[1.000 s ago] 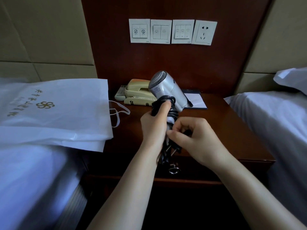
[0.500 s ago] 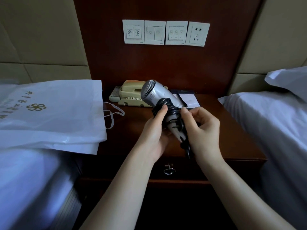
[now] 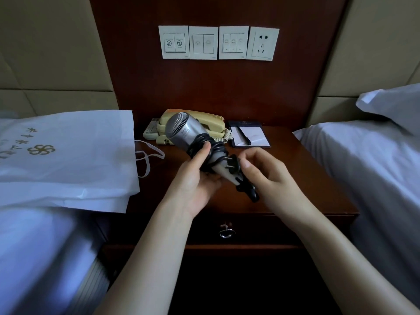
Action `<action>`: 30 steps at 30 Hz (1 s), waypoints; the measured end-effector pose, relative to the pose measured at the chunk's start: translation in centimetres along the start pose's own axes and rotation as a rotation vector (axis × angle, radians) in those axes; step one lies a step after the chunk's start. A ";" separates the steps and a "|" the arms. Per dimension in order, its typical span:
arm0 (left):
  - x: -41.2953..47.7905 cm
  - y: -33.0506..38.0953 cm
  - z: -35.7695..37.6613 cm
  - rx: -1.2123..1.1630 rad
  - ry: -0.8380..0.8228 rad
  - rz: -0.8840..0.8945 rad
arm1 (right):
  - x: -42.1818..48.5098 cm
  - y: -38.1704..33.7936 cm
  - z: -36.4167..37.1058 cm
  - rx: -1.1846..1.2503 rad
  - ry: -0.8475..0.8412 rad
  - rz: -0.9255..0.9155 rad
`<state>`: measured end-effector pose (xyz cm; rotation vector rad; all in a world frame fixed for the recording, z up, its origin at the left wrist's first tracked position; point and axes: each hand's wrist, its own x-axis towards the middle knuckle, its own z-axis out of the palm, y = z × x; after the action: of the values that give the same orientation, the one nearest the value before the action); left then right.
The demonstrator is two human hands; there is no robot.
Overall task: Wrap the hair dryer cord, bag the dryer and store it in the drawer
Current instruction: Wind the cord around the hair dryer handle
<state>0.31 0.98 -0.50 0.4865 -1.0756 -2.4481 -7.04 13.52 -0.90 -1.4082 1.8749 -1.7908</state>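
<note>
A silver hair dryer (image 3: 185, 129) is held over the wooden nightstand (image 3: 302, 178), nozzle end pointing up and left. Its black cord (image 3: 212, 148) is coiled around the folded handle, and the plug (image 3: 233, 164) lies against the coil. My left hand (image 3: 197, 178) grips the handle from below, thumb pressed on the coil. My right hand (image 3: 266, 171) hovers just right of the plug, fingers curled and apart, holding nothing. A white bag (image 3: 68, 155) with a gold logo lies on the left bed. The drawer (image 3: 261, 230) under the nightstand top is closed, with a ring pull (image 3: 226, 233).
A beige telephone (image 3: 209, 126) and a remote (image 3: 151, 130) sit at the back of the nightstand beside a notepad with a pen (image 3: 248, 136). Switches and a wall socket (image 3: 262, 43) are on the wooden panel above. White beds flank both sides, with a pillow (image 3: 395, 103) at right.
The dryer tilted from near upright to a slant. My right hand, earlier pinching the cord end at the handle, has let go and drawn slightly right; the plug now rests on the coil.
</note>
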 end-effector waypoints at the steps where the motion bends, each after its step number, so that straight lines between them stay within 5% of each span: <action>1: 0.1 0.0 0.0 0.019 0.011 0.021 | -0.1 0.1 0.0 0.018 0.010 -0.011; 6: 0.0 -0.4 0.5 0.150 0.042 0.140 | 0.3 0.8 -0.6 0.292 0.136 0.110; 14: 0.5 1.0 -0.8 0.137 0.194 0.115 | 0.6 0.8 -0.8 0.243 0.002 0.214; 21: -0.1 2.7 -2.2 -0.027 0.078 0.068 | 0.0 -0.2 -0.4 0.051 -0.149 0.122; 30: 0.0 2.8 -2.2 0.203 0.111 0.114 | -0.3 -0.7 0.8 -0.027 0.006 0.036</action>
<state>1.94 -2.06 0.20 0.5998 -1.2743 -2.1983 -5.98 13.36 -0.60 -1.3701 1.9224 -1.7618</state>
